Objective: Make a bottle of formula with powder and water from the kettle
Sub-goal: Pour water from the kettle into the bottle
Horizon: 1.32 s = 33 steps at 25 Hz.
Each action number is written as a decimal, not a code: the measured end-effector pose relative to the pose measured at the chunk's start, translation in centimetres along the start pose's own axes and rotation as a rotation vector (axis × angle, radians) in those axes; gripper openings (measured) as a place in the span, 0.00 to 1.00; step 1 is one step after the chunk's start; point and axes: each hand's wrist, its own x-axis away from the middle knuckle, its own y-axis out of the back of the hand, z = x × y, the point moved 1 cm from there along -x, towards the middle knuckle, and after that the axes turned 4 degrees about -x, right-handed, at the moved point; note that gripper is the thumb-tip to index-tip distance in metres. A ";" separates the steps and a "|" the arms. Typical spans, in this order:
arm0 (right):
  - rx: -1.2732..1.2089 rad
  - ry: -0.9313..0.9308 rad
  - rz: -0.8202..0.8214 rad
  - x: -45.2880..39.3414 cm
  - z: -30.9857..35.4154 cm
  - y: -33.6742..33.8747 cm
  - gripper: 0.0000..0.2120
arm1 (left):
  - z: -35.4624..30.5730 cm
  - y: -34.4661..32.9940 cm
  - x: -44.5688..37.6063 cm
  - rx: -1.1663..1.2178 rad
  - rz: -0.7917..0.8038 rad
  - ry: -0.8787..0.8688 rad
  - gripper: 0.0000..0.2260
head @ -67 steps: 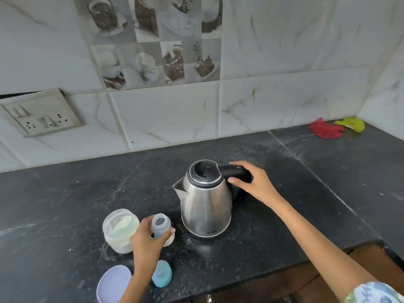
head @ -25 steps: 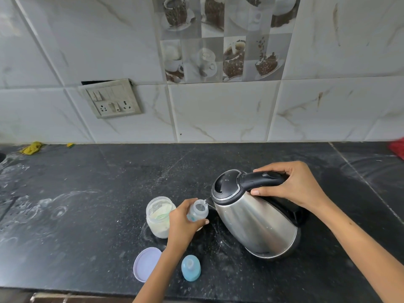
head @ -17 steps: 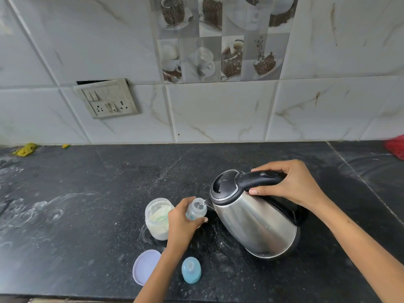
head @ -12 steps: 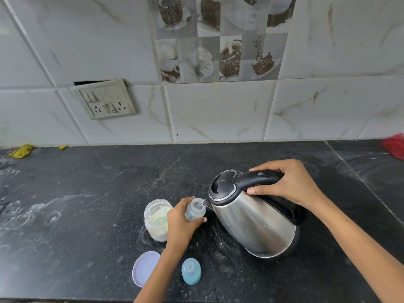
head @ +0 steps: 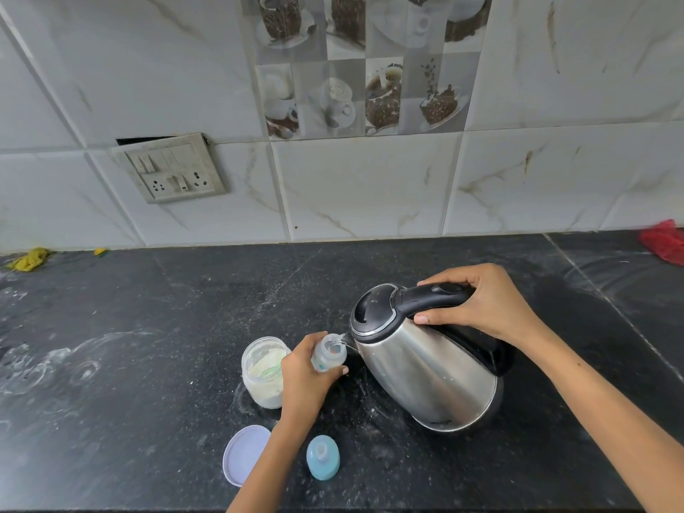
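Right hand (head: 492,305): wrapped round the black handle (head: 433,296) of the kettle (head: 425,368), thumb underneath, fingers over the top.
Kettle: steel body tipped toward 9 o'clock, lid on, spout right at the mouth of the bottle (head: 329,355); a thin clear stream shows at the spout tip.
Left hand (head: 305,379): curled round the bottle, holding it just off 9 o'clock of the kettle, thumb on the near side.
Bottle: small, clear, open at the top, leaning a little toward the spout; how full it is cannot be told.
Jar (head: 264,372): open, pale powder inside, standing on the counter (head: 129,364) just at 9 o'clock of the left hand, partly hidden behind it.
Lid (head: 244,453): pale round disc lying flat at 6 o'clock of the jar, the left forearm crossing its right edge.
Cap (head: 322,457): blue bottle top on the counter at 6 o'clock of the bottle, just right of the forearm.
Counter: dark stone, dusted with white specks around the jar and kettle, white smears out at 9 o'clock.
Wall: marbled tiles with a coffee-cup panel at 12 o'clock, a switch plate (head: 170,168) at 10 o'clock.
Edges: a yellow scrap (head: 27,259) far out at 9 o'clock, a red cloth (head: 662,242) at 3 o'clock by the wall.
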 end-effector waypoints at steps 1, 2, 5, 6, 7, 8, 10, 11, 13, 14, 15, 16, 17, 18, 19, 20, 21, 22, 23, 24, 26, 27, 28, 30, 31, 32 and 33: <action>0.000 0.002 0.002 0.0 0.0 0.0 0.20 | 0.0 0.0 0.0 0.000 -0.003 0.000 0.27; -0.003 0.004 0.006 0.0 0.0 0.0 0.20 | 0.0 0.0 0.0 -0.002 -0.009 0.001 0.27; -0.009 0.005 0.021 0.0 0.2 0.0 0.19 | 0.1 0.1 0.0 -0.002 -0.022 0.012 0.26; -0.008 0.007 0.024 0.0 0.2 0.0 0.18 | 0.0 0.1 0.0 -0.003 -0.024 0.010 0.26; -0.005 0.008 0.026 0.0 0.2 0.0 0.18 | 0.0 0.1 0.0 -0.005 -0.026 0.007 0.26; -0.002 0.009 0.027 0.0 0.2 0.0 0.18 | 0.0 0.1 0.0 -0.007 -0.027 0.006 0.26; 0.001 0.007 0.031 -0.1 0.3 -0.1 0.18 | -0.1 0.1 0.1 -0.010 -0.028 0.006 0.26; -0.002 0.005 0.031 -0.1 0.3 -0.1 0.18 | -0.1 0.1 0.1 -0.014 -0.027 0.005 0.26; -0.004 0.005 0.034 -0.2 0.4 -0.1 0.18 | -0.1 0.0 0.1 -0.022 -0.026 0.004 0.26; 0.000 0.009 0.037 -0.2 0.5 -0.2 0.18 | -0.1 0.0 0.1 -0.025 -0.027 0.005 0.26; 0.008 0.012 0.042 -0.3 0.5 -0.2 0.18 | -0.1 0.0 0.2 -0.029 -0.029 0.006 0.26; 0.014 0.013 0.044 -0.3 0.5 -0.2 0.18 | -0.1 0.1 0.2 -0.034 -0.033 0.003 0.26; 0.018 0.011 0.044 -0.3 0.5 -0.2 0.18 | -0.1 0.1 0.2 -0.039 -0.035 0.001 0.26; 0.021 0.007 0.043 -0.3 0.5 -0.2 0.18 | -0.2 0.1 0.3 -0.041 -0.037 -0.002 0.26; 0.024 0.003 0.043 -0.3 0.5 -0.2 0.18 | -0.2 0.2 0.3 -0.040 -0.038 -0.003 0.25; 0.025 -0.002 0.043 -0.3 0.5 -0.1 0.18 | -0.2 0.2 0.3 -0.039 -0.040 -0.004 0.25; 0.027 -0.007 0.045 -0.4 0.5 -0.1 0.18 | -0.2 0.1 0.3 -0.039 -0.040 -0.002 0.25; 0.031 -0.010 0.047 -0.4 0.5 -0.1 0.19 | -0.1 0.1 0.3 -0.038 -0.039 0.000 0.25; 0.035 -0.012 0.048 -0.4 0.5 -0.2 0.19 | -0.1 0.0 0.2 -0.033 -0.039 0.003 0.25; 0.039 -0.014 0.048 -0.4 0.6 -0.2 0.19 | 0.1 -0.1 0.2 -0.027 -0.038 0.008 0.25; 0.043 -0.015 0.048 -0.3 0.6 -0.2 0.19 | 0.3 -0.2 0.1 -0.017 -0.036 0.017 0.26; 0.044 -0.016 0.049 -0.4 0.7 -0.2 0.19 | 0.3 -0.3 0.1 -0.017 -0.036 0.018 0.26; 0.044 -0.018 0.050 -0.4 0.7 -0.2 0.19 | 0.4 -0.3 0.1 -0.018 -0.036 0.015 0.26; 0.045 -0.023 0.054 -0.4 0.7 -0.3 0.19 | 0.5 -0.3 0.1 -0.015 -0.035 0.013 0.25; 0.046 -0.026 0.056 -0.5 0.7 -0.3 0.20 | 0.5 -0.3 0.2 -0.011 -0.035 0.016 0.25; 0.045 -0.029 0.056 -0.6 0.6 -0.4 0.20 | 0.5 -0.3 0.2 -0.007 -0.037 0.017 0.25; 0.044 -0.033 0.056 -0.6 0.6 -0.4 0.20 | 0.5 -0.3 0.2 -0.001 -0.038 0.018 0.25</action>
